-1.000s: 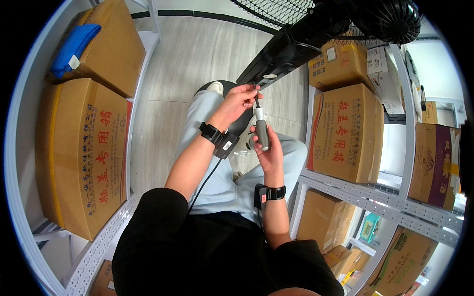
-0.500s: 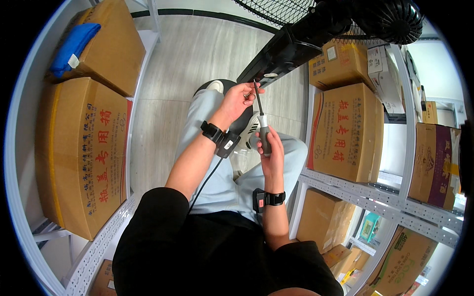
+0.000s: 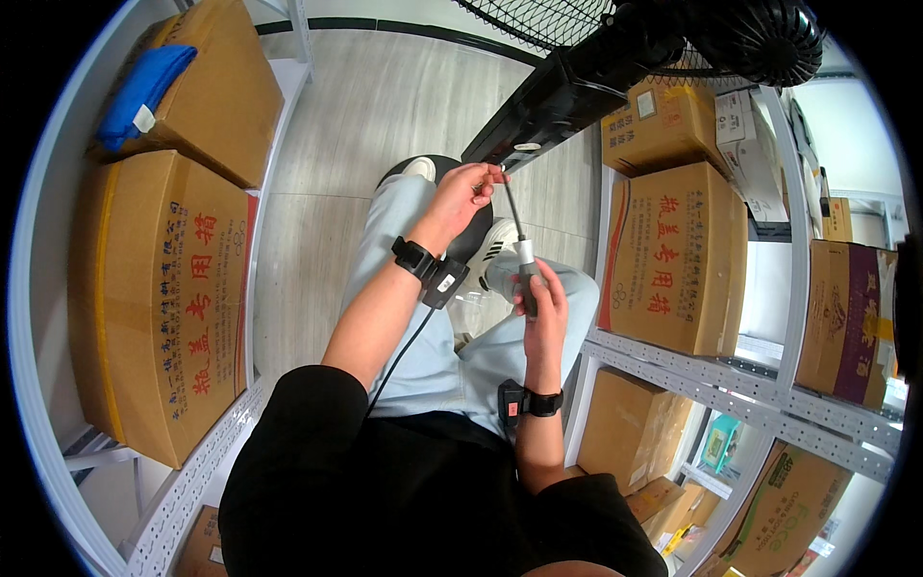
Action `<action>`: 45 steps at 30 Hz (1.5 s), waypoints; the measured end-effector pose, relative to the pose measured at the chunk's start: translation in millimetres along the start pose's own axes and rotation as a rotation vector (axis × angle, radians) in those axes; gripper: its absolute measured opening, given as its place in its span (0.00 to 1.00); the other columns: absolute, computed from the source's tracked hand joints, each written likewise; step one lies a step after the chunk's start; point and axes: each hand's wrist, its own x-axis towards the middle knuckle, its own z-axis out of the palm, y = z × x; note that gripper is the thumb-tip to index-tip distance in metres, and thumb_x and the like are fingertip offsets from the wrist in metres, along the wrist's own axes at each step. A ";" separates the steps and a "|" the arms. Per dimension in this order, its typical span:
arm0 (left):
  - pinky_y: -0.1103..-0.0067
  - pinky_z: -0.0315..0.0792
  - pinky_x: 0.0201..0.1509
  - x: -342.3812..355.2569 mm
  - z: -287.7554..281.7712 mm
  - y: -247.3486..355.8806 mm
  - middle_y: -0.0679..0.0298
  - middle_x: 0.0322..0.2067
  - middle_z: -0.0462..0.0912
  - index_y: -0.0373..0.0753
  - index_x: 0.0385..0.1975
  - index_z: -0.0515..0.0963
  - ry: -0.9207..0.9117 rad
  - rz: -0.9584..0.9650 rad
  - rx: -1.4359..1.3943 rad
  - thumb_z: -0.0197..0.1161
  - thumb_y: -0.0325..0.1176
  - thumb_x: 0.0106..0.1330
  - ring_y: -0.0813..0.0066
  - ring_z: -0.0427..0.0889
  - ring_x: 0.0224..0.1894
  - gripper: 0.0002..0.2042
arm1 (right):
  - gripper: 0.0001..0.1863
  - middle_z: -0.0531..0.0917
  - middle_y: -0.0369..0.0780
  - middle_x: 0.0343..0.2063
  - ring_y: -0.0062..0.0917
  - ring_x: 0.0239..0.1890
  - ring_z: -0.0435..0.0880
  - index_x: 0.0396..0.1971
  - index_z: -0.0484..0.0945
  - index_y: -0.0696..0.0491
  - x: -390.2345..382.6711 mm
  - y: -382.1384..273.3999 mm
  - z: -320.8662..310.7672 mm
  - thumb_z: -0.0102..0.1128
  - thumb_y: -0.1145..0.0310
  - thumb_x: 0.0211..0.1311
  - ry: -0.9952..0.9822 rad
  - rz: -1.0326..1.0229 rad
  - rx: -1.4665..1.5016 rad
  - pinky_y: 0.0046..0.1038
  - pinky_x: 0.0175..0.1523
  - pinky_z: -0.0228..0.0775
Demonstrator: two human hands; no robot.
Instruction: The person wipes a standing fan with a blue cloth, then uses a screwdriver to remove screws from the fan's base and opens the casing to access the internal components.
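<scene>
A screwdriver with a grey handle, a pale collar and a long thin dark shaft lies in my right hand, whose fingers wrap around the handle. Its shaft slants up and left toward my left hand. The left thumb and forefinger are pinched together beside the screwdriver's tip; whatever sits between them is too small to make out. Just beyond these fingertips is the lower end of a black fan's column, which leans in from the upper right.
The fan's wire grille and dark motor housing fill the upper right. Cardboard boxes stand on metal shelving to my left, more boxes to my right. A black cable trails from my left wrist device.
The right hand and screwdriver have shifted slightly right and back toward me. The screwdriver tip has drawn away from the fan column, closer to my left fingertips. My left hand has barely moved.
</scene>
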 end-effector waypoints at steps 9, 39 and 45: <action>0.87 0.62 0.25 5.3 -11.9 -8.8 0.55 0.35 0.80 0.31 0.35 0.75 0.096 -0.082 -0.063 0.52 0.33 0.66 0.82 0.70 0.26 0.11 | 0.20 0.82 0.43 0.36 0.14 0.25 0.74 0.54 0.72 0.60 -2.8 -71.5 34.3 0.56 0.69 0.64 0.048 -0.330 -0.264 0.16 0.26 0.63; 0.88 0.54 0.19 -0.2 -0.6 -3.5 0.74 0.19 0.69 0.34 0.38 0.75 -0.036 -0.075 0.065 0.52 0.28 0.65 0.88 0.63 0.18 0.07 | 0.21 0.82 0.46 0.33 0.17 0.19 0.73 0.51 0.70 0.61 3.8 -94.0 66.2 0.43 0.59 0.71 -0.050 -0.043 -0.046 0.14 0.18 0.57; 0.89 0.53 0.19 -1.0 5.5 0.0 0.76 0.17 0.63 0.35 0.39 0.76 -0.104 -0.134 0.099 0.52 0.32 0.68 0.90 0.60 0.17 0.09 | 0.19 0.83 0.42 0.33 0.16 0.22 0.75 0.52 0.73 0.60 0.4 -94.0 70.7 0.52 0.63 0.68 0.085 -0.241 -0.463 0.16 0.26 0.63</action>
